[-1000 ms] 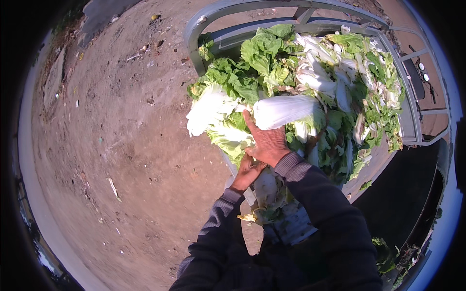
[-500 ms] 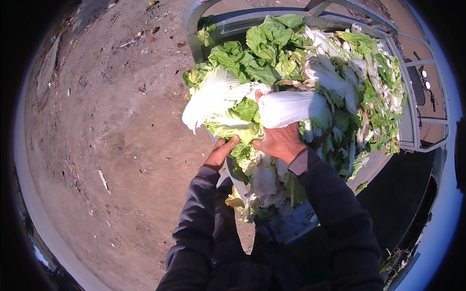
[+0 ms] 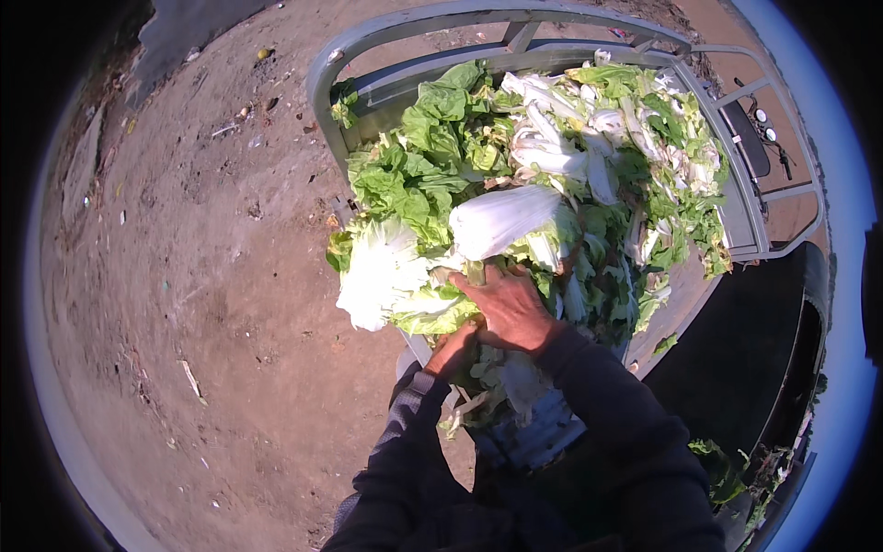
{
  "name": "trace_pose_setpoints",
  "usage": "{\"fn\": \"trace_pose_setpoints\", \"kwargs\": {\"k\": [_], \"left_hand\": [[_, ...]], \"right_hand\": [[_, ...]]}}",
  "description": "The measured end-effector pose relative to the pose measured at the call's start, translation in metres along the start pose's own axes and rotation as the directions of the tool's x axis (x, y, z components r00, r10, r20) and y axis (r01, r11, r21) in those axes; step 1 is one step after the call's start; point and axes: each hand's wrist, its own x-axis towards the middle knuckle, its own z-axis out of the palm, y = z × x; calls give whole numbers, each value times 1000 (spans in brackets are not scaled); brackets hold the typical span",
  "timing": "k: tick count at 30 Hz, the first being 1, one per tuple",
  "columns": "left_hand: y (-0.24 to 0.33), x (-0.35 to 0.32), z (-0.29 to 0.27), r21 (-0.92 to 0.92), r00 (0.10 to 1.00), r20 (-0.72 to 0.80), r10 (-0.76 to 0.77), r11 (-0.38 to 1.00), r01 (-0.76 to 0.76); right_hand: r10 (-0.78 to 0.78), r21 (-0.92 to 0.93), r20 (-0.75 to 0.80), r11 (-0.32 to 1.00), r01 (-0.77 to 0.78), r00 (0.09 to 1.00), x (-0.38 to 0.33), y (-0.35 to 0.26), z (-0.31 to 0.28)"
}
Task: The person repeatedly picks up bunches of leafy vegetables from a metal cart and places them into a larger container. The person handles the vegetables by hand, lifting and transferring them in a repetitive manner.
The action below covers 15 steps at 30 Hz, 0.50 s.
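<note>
A heap of loose cabbage leaves (image 3: 414, 193) fills a grey metal cart bed. My right hand (image 3: 510, 308) is closed over cabbage leaves at the near edge of the heap, thumb and fingers curled into them. Just beyond its fingertips lies a broad white cabbage stalk (image 3: 501, 223), apart from the hand. My left hand (image 3: 451, 351) sits lower, close against the right one, its fingers closed under the edge of pale green leaves and partly hidden. Left of both hands, a bright white, frilled cabbage leaf (image 3: 375, 276) hangs over the cart's side.
The cart's metal rail (image 3: 423, 20) curves along the far side, and a tubular frame (image 3: 800, 198) stands at the right. Handlebars (image 3: 771, 135) show beyond it. Below the heap is a pale panel (image 3: 538, 428). Brown dirt ground (image 3: 212, 304) with scattered litter spreads to the left.
My right hand has let go of the white stalk, which now lies on the heap. My left hand has moved right, up against the right hand. The whole view has shifted.
</note>
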Motion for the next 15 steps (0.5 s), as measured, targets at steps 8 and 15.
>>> {"fn": "trace_pose_setpoints", "kwargs": {"k": [8, 15], "left_hand": [[-41, -36, 81, 246, 960, 78, 270, 928, -281], [-6, -21, 36, 552, 949, 140, 283, 774, -312]], "right_hand": [[-15, 268, -29, 963, 22, 999, -102, 1, -15], [160, 74, -89, 985, -154, 983, -92, -14, 13]]}}
